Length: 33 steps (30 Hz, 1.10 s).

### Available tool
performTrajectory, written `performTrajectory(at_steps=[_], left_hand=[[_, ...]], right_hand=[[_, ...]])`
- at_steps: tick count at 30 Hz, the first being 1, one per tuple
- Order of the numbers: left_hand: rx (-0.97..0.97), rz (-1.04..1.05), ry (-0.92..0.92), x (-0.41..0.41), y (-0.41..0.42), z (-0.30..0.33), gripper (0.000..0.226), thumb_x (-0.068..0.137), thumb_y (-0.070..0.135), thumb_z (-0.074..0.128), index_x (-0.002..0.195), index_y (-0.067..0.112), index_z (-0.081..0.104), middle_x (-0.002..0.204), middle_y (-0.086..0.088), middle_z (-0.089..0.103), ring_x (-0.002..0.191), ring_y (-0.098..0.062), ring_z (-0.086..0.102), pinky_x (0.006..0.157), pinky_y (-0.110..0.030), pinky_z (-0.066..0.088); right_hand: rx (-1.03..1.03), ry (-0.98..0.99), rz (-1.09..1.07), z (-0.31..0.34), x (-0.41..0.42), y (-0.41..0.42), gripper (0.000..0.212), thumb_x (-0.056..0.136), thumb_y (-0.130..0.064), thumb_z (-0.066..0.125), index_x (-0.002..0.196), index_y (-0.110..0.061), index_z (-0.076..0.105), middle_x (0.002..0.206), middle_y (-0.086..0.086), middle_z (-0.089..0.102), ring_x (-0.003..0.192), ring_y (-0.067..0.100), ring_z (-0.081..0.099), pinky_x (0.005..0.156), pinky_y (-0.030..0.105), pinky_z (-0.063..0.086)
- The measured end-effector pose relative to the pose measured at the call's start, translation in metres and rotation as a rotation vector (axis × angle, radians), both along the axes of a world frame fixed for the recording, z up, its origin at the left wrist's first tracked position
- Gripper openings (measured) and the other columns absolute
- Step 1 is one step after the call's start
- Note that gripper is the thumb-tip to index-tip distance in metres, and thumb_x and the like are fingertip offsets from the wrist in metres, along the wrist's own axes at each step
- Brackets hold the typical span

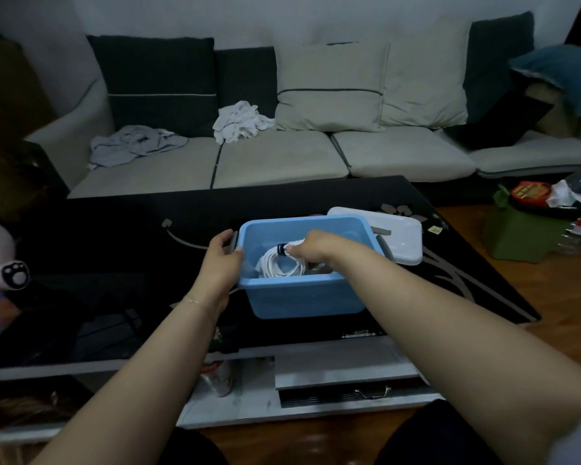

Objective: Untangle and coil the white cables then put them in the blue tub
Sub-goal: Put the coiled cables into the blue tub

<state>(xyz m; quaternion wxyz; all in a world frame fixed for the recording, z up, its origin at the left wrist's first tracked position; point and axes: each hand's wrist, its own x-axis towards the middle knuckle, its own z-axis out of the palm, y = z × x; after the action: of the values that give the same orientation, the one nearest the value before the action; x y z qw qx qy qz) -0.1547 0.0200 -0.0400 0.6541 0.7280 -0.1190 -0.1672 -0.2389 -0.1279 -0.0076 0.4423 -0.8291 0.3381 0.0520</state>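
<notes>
At frame centre, the right hand (311, 248) pinches the coiled white cable (282, 263) by its dark strap inside the blue tub (302, 297). The left hand (222, 260) grips the tub's left rim. The coil looks light and floppy; the strapped point seems the surest hold.

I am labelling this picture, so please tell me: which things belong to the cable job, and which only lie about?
Job:
cable coil, held by right hand
tub, gripped by left hand

Lying about:
lid
white cloth
grey cloth
cushions
bottle
</notes>
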Motion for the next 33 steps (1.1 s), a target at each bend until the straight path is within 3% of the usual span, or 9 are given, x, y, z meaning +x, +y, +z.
performTrajectory(at_steps=[3, 6, 10, 15, 19, 21, 27, 31, 33], left_hand=[[-0.027, 0.025, -0.015, -0.002, -0.002, -0.004, 0.047, 0.097, 0.012, 0.047, 0.142, 0.019, 0.036, 0.138, -0.008, 0.049, 0.108, -0.024, 0.059, 0.074, -0.03, 0.051], [-0.08, 0.075, -0.014, -0.006, -0.007, -0.004, 0.04, 0.098, 0.013, 0.044, 0.138, 0.018, 0.041, 0.134, -0.005, 0.051, 0.105, -0.021, 0.058, 0.071, -0.028, 0.05], [-0.101, 0.14, -0.012, -0.007, -0.01, -0.004, 0.036, 0.097, 0.01, 0.043, 0.132, 0.018, 0.046, 0.127, -0.006, 0.054, 0.1, -0.02, 0.058, 0.064, -0.025, 0.048], [-0.057, 0.171, -0.009, 0.005, -0.001, -0.002, 0.037, 0.096, 0.009, 0.042, 0.13, 0.02, 0.049, 0.121, -0.007, 0.057, 0.093, -0.02, 0.059, 0.064, -0.027, 0.049], [0.01, 0.113, -0.086, 0.01, 0.003, -0.005, 0.037, 0.097, 0.011, 0.038, 0.13, 0.023, 0.049, 0.119, -0.004, 0.056, 0.096, -0.019, 0.058, 0.076, -0.032, 0.051], [0.023, 0.092, -0.122, 0.011, 0.003, -0.006, 0.038, 0.095, 0.009, 0.035, 0.125, 0.022, 0.055, 0.116, -0.005, 0.059, 0.093, -0.018, 0.058, 0.072, -0.028, 0.049], [-0.007, 0.143, -0.063, 0.017, 0.001, -0.01, 0.038, 0.093, 0.01, 0.036, 0.116, 0.023, 0.062, 0.116, -0.008, 0.063, 0.1, -0.024, 0.061, 0.079, -0.034, 0.052], [-0.031, 0.175, -0.038, 0.017, 0.003, -0.011, 0.039, 0.095, 0.011, 0.034, 0.122, 0.022, 0.06, 0.119, -0.008, 0.061, 0.103, -0.025, 0.061, 0.088, -0.04, 0.053], [-0.045, 0.173, -0.026, 0.018, 0.005, -0.013, 0.039, 0.096, 0.011, 0.034, 0.125, 0.021, 0.057, 0.119, -0.007, 0.059, 0.102, -0.024, 0.06, 0.085, -0.037, 0.053]], right_hand=[[-0.349, 0.018, 0.046, 0.007, -0.007, -0.017, 0.034, 0.094, -0.041, 0.05, 0.101, -0.009, 0.061, 0.089, 0.008, 0.062, 0.082, 0.029, 0.062, 0.083, 0.037, 0.053], [-0.547, -0.289, -0.17, 0.017, -0.024, -0.039, 0.022, 0.093, -0.037, 0.051, 0.095, -0.019, 0.065, 0.087, 0.0, 0.063, 0.088, 0.023, 0.061, 0.076, 0.031, 0.045], [-0.483, -0.643, -0.518, 0.01, -0.051, -0.098, 0.02, 0.093, -0.034, 0.051, 0.099, -0.019, 0.063, 0.096, 0.004, 0.07, 0.092, 0.025, 0.064, 0.081, 0.039, 0.051], [-0.449, -0.189, -0.404, -0.055, -0.076, -0.136, 0.032, 0.093, -0.036, 0.053, 0.118, -0.018, 0.064, 0.123, 0.008, 0.063, 0.112, 0.029, 0.057, 0.09, 0.034, 0.043], [-0.611, 0.151, -0.034, -0.087, -0.078, -0.136, 0.056, 0.098, -0.034, 0.04, 0.15, -0.021, 0.023, 0.156, 0.008, 0.022, 0.14, 0.028, 0.026, 0.112, 0.04, 0.026], [-0.796, 0.254, 0.03, -0.092, -0.076, -0.139, 0.054, 0.098, -0.028, 0.038, 0.149, -0.023, 0.022, 0.154, 0.009, 0.024, 0.137, 0.03, 0.029, 0.109, 0.042, 0.027], [-1.127, 0.18, -0.041, -0.102, -0.074, -0.136, 0.031, 0.09, -0.012, 0.047, 0.12, -0.017, 0.053, 0.126, 0.009, 0.048, 0.116, 0.029, 0.043, 0.091, 0.037, 0.038], [-1.007, -0.011, -0.106, -0.116, -0.079, -0.139, 0.032, 0.092, -0.004, 0.045, 0.124, -0.004, 0.051, 0.139, 0.015, 0.043, 0.128, 0.03, 0.038, 0.096, 0.037, 0.038], [-0.868, -0.127, -0.241, -0.108, -0.08, -0.138, 0.032, 0.095, -0.008, 0.044, 0.126, -0.001, 0.049, 0.131, 0.019, 0.052, 0.119, 0.033, 0.048, 0.089, 0.037, 0.042]])
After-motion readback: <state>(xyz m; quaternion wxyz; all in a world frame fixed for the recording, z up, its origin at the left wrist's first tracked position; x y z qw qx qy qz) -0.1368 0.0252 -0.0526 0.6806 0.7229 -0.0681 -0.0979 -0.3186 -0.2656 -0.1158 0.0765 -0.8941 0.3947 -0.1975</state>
